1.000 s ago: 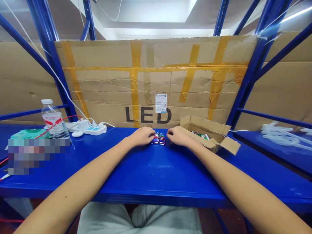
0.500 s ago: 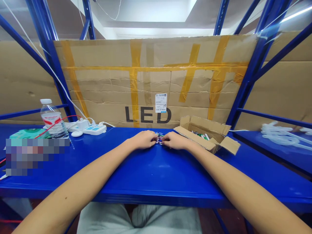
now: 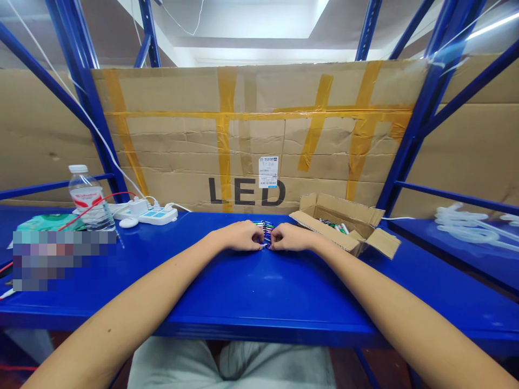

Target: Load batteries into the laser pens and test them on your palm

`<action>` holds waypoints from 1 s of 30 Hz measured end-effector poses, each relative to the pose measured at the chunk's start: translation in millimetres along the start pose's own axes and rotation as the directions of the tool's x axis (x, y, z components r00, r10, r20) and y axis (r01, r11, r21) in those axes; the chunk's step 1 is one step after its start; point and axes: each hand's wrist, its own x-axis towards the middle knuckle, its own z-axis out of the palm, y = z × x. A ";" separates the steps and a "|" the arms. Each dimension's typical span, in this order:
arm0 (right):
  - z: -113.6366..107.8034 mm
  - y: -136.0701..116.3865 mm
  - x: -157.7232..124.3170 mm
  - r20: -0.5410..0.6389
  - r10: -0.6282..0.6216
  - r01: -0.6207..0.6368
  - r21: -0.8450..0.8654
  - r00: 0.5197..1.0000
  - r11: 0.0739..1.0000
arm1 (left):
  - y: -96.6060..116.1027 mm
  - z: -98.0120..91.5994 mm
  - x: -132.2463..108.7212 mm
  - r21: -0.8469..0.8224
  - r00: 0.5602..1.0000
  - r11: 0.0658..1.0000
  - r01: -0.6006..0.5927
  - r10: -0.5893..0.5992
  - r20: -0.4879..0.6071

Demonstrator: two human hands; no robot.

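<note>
A row of slim, shiny, multicoloured batteries [image 3: 267, 229] lies side by side on the blue table [image 3: 259, 292], partly covered by my hands. At the near end of the row, my left hand [image 3: 245, 236] is closed, its fingertips pinching the left end of the nearest battery [image 3: 266, 246]. From the other side, my right hand [image 3: 290, 237] has its thumb and fingers closed at that battery's right end. Fingers hide most of this piece. Just right of my right hand, an open cardboard box [image 3: 344, 216] holds several loose batteries [image 3: 335, 226].
Behind the table stands a large cardboard panel [image 3: 182, 151] marked LED. At left are a water bottle [image 3: 87, 197], a white power strip [image 3: 158, 215] with cords and a green packet [image 3: 46, 222]. Blue rack posts [image 3: 409, 140] rise at both sides. Clear tubing [image 3: 466, 224] lies far right.
Both hands have shifted slightly toward me, to the near end of the row. More of the batteries' far end now shows between and behind them.
</note>
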 end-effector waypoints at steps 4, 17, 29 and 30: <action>1.5 -0.6 0.5 -0.030 -0.017 0.017 0.001 0.999 1.000 | 0.1 0.5 0.0 -0.026 1.000 1.000 0.008 -0.007 0.013; 2.1 1.9 1.4 0.025 -0.132 0.129 0.101 0.991 0.987 | 21.0 -0.9 -4.9 0.065 0.999 0.998 0.001 0.002 -0.044; 2.4 -2.2 -1.4 -0.035 -0.071 0.075 0.128 0.997 0.989 | 16.2 11.3 0.2 0.000 0.997 0.997 0.073 -0.073 -0.003; 2.9 -2.4 -1.3 -0.035 -0.059 0.064 0.146 0.998 0.987 | 16.6 11.4 -0.1 -0.005 0.997 0.997 0.081 -0.081 -0.002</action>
